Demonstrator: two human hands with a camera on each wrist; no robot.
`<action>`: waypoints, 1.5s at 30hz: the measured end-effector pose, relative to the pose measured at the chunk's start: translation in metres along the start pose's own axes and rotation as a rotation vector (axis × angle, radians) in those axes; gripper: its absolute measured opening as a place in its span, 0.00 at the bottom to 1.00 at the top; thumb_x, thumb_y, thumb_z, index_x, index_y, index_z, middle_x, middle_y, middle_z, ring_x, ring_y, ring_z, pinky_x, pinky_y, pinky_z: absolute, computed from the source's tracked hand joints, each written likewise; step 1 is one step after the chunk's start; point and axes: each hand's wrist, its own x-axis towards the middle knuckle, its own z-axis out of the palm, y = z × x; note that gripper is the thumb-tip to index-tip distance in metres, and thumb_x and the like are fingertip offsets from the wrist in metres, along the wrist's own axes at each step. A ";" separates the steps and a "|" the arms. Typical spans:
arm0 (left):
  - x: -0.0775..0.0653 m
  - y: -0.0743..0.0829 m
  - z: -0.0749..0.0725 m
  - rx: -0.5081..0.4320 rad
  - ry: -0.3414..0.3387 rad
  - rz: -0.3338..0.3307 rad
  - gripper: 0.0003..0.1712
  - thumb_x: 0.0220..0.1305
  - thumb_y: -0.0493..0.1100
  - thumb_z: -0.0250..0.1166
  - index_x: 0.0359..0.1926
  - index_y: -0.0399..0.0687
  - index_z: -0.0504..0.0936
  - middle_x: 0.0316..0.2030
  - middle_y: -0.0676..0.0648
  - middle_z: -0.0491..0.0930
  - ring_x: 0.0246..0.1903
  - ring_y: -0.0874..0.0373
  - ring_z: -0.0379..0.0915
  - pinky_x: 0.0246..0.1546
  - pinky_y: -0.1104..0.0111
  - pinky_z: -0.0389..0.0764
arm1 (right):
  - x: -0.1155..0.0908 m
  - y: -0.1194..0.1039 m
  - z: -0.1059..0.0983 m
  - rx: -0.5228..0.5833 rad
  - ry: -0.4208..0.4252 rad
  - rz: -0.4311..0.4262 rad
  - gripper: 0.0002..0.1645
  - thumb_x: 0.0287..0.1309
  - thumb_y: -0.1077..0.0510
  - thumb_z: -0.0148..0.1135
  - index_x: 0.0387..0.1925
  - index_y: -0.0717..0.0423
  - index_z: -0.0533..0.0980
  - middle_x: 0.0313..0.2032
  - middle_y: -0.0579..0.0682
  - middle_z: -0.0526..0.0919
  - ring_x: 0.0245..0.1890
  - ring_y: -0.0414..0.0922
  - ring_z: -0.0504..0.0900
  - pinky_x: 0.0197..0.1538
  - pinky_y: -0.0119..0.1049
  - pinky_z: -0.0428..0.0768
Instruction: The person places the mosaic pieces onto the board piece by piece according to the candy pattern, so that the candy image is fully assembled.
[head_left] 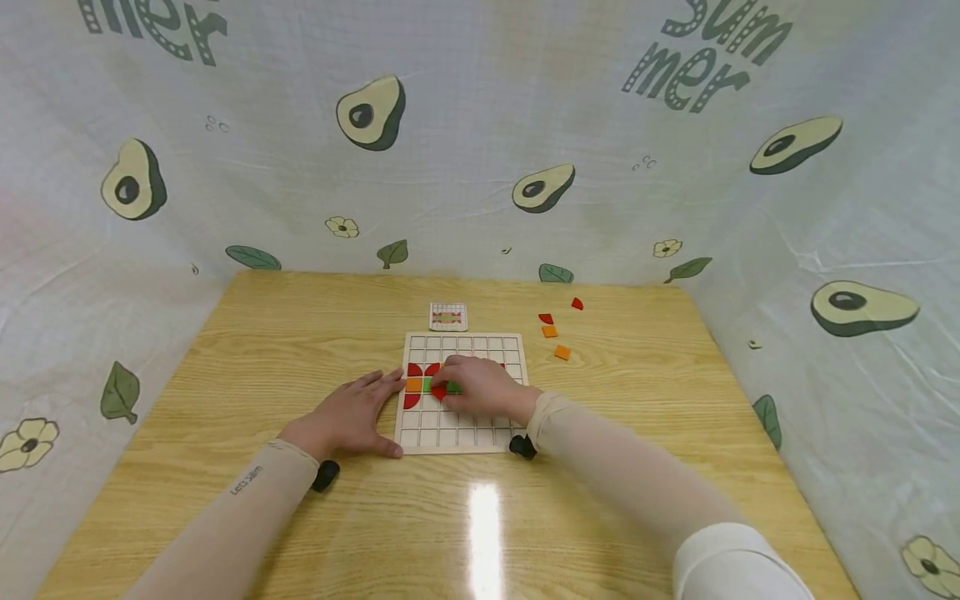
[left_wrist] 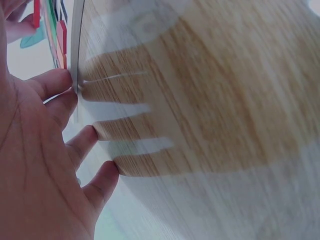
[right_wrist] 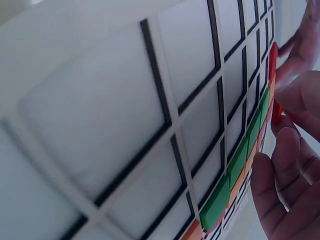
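A white grid board lies on the table, with red quarter-circle pieces, an orange square and green squares in a band across its cells. My right hand is over the board and pinches a red quarter-circle piece between thumb and fingers, near the band's left part. Part of the band is hidden under that hand. At the board's left edge rests my left hand, its fingers extended, fingertips right at the rim and thumb near the lower left corner.
A small pattern card lies just behind the board. To the board's right back are loose red quarter-circles and orange squares. A printed cloth hangs behind the wooden table and along its sides.
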 end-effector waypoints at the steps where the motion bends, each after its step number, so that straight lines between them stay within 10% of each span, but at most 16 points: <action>1: 0.000 0.000 0.000 -0.001 0.000 0.002 0.66 0.43 0.77 0.70 0.76 0.48 0.60 0.78 0.48 0.49 0.73 0.40 0.47 0.65 0.37 0.56 | 0.000 -0.001 0.002 -0.009 0.001 -0.002 0.16 0.61 0.53 0.66 0.52 0.43 0.83 0.48 0.40 0.79 0.41 0.38 0.78 0.43 0.33 0.78; 29: -0.004 0.002 -0.003 -0.020 0.021 0.016 0.64 0.45 0.72 0.74 0.76 0.45 0.61 0.77 0.47 0.51 0.73 0.39 0.47 0.65 0.38 0.57 | -0.002 -0.011 0.010 -0.115 0.021 -0.073 0.15 0.64 0.52 0.64 0.52 0.42 0.84 0.48 0.40 0.79 0.33 0.35 0.79 0.32 0.32 0.78; 45: -0.002 -0.002 0.002 -0.010 0.027 0.014 0.65 0.44 0.74 0.73 0.77 0.47 0.60 0.77 0.48 0.50 0.74 0.40 0.46 0.66 0.39 0.55 | -0.061 0.062 -0.025 -0.057 0.090 0.076 0.18 0.62 0.54 0.65 0.54 0.48 0.83 0.48 0.44 0.80 0.35 0.39 0.76 0.37 0.35 0.77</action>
